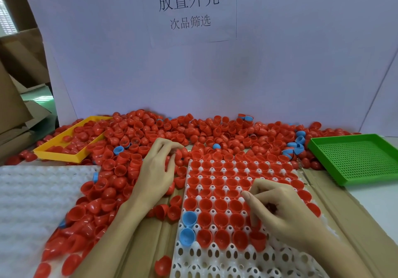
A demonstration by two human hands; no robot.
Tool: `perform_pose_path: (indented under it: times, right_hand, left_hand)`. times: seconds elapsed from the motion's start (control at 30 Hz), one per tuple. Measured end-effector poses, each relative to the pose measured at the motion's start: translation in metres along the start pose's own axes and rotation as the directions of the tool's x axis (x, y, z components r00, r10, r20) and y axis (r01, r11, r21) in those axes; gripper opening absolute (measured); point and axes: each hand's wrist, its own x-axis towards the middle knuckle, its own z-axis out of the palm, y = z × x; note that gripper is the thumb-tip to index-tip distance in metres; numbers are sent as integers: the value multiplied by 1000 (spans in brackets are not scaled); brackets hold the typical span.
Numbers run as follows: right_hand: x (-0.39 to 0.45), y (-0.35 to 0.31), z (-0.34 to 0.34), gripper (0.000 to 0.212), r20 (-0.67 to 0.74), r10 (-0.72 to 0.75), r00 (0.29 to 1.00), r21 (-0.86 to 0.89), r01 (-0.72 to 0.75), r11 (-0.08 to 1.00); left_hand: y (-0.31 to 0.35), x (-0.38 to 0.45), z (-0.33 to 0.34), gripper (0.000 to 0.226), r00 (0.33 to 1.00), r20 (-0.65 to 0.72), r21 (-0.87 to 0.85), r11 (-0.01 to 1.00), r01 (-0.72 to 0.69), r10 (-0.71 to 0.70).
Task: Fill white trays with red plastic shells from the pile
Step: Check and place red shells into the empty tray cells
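Where hollows are filled, glossy red shells (217, 204) sit open-side up, white tray (217, 256)

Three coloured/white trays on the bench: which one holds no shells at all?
The green tray at far right: its perforated floor shows bare. The yellow tray at left holds red shells, and the white tray between the hands is mostly filled with them.
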Motion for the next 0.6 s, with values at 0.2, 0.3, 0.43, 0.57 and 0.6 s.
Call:
perform_pose_path:
  times: [0.2,0.3,0.43,0.57,0.6]
  right_hand:
    - [2,1,2,46,-55,-3,998,22,4,1000]
    - [4,-1,5,19,-123,15,992,59,-7,998]
    - [4,3,6,17,-150,29,988,48,-22,999]
    - [4,7,5,17,-150,34,988,-15,-37,999]
    - [4,8,5,17,-146,33,989,-23,-37,999]
  left_hand:
    - [20,-1,-6,32,986,0,-392,907,154,-168]
    - [38,-6,0,32,985,112,-578,798,173,-132]
    - [38,-12,10,34,996,89,-186,982,-14,31]
    - [15,-16,9,33,986,137,77,993,86,-96]
    - [9,-17,9,33,979,141,124,984,129,-146]
